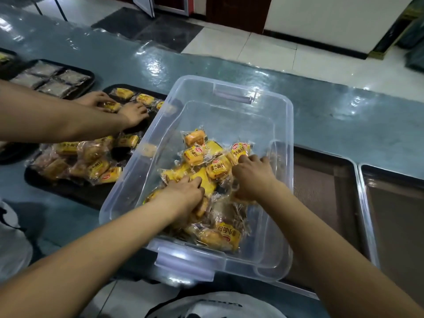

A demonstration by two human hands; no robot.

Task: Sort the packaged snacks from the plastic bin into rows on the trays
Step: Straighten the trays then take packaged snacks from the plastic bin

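Forearms of the wearer enter from bottom edge and reach into a clear plastic bin [282,143] standing on the blue-grey desk [344,115]. Left hand [183,193]: fingers curled down into the heap of yellow-wrapped small-bread packs [216,169] at bin centre, closed on pkgs; which one it grips cannot be told. Right hand [253,174]: fingers bent, tips pressed onto a pack near the bin's right wall, more crumpled wrappers under the palm; firm grip or mere touch cannot be told. Packs fill roughly the near and middle part of the bin floor; far end of bin bare, w/ a latch handle on each short side.

Left of bin: black tray [68,189] carrying a loose, unsorted pile of the same yellow packs [91,166]. Beyond it, a second black tray [110,89] w/ a few packs laid apart; a second person's two hands [133,113] rest on packs there. Further left: third tray of grey-wrapped pkgs [48,79] set in rows. Right of bin: two metal trays [364,203] side by side, w/ brownish floors.
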